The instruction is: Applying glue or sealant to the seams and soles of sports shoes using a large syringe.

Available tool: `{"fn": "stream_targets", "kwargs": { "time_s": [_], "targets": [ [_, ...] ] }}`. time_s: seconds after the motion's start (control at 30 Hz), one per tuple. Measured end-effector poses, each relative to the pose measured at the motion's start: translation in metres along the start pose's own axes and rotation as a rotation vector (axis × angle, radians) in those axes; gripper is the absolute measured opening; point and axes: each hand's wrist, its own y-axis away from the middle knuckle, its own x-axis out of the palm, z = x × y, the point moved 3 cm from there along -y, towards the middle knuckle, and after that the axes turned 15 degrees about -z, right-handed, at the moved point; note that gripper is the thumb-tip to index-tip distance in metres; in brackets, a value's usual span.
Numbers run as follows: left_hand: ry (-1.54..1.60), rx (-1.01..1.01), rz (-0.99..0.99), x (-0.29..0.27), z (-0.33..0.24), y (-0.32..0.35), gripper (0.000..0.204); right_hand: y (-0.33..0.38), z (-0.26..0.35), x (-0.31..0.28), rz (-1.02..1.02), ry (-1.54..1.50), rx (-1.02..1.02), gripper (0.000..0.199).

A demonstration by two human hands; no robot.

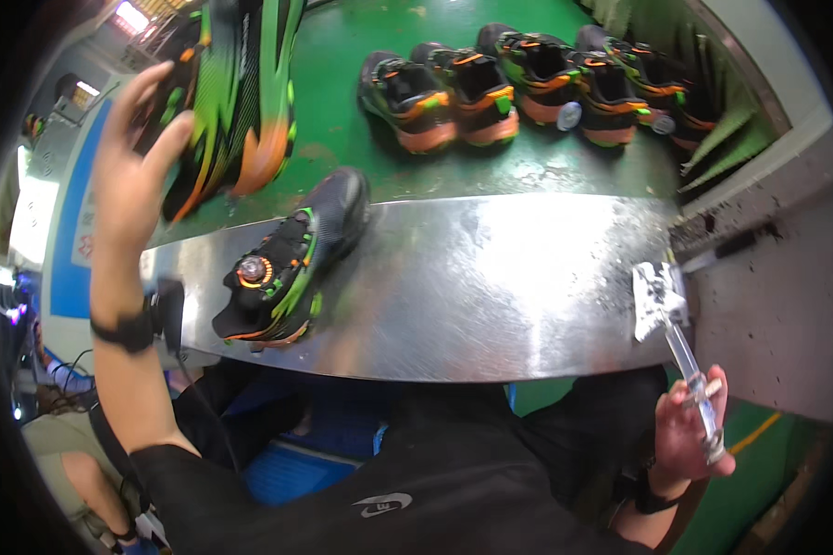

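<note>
The left hand [134,153] is raised, fingers wrapped around a green-and-orange shoe [236,102] held sole-up. Just below and right of it, a matching black shoe [292,264] lies on the steel plate [491,287]. Further right, the right hand [690,425] grips a clear-handled tool [671,319], its head resting on the plate's edge.

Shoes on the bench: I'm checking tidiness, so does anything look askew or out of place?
One shoe lies alone, angled across the metal plate, apart from the row of shoes on the green surface. The left hand holds another shoe aloft. Nothing looks spilled.
</note>
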Motion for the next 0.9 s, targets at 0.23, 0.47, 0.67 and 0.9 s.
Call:
{"fn": "stream_targets", "kwargs": {
  "time_s": [0.23,0.47,0.67,0.9],
  "targets": [
    [-0.170,-0.305,0.183,0.121,0.151,-0.021,0.024,0.007,0.004,-0.035,-0.088,0.005,0.014,0.120],
    [0.312,-0.979,0.344,0.138,0.129,0.025,0.060,0.007,-0.001,-0.048,-0.076,0.106,0.025,0.130],
    [0.223,-0.729,0.399,0.042,0.095,0.058,0.058,0.005,-0.009,-0.021,-0.018,0.219,0.005,0.136],
    [-0.219,-0.015,0.588,0.005,0.020,0.138,0.070,0.010,-0.019,-0.020,-0.048,0.222,0.092,0.137]
  ]
}}
